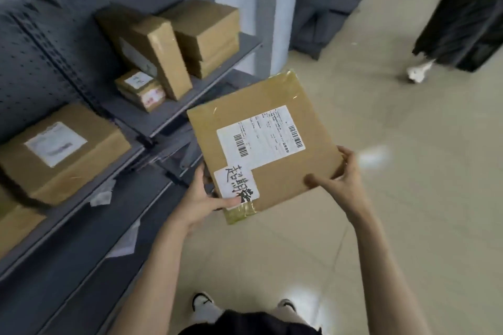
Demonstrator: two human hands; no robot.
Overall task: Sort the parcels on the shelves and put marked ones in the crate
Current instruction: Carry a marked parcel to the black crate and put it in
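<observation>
In front of the grey shelving unit (152,128), above the tiled floor (408,171), a flat brown parcel (277,106) is held clear of the shelves by both hands. Its near left corner is gripped by the left hand (202,202), the thumb laid on top against a handwritten white sticker (235,183) and the other fingers curled beneath. Its near right corner is gripped by the right hand (341,181), the thumb pressed on the top face and the fingers wrapped round the right edge. A printed shipping label (260,134) with barcodes is seen on the parcel's top face.

On the upper shelf, three larger cardboard boxes (152,43) and a small box (140,88) are stacked near its front edge. A labelled box (62,149) is rested on the shelf to the left. A second person's dark skirt (462,13) is seen at the far right.
</observation>
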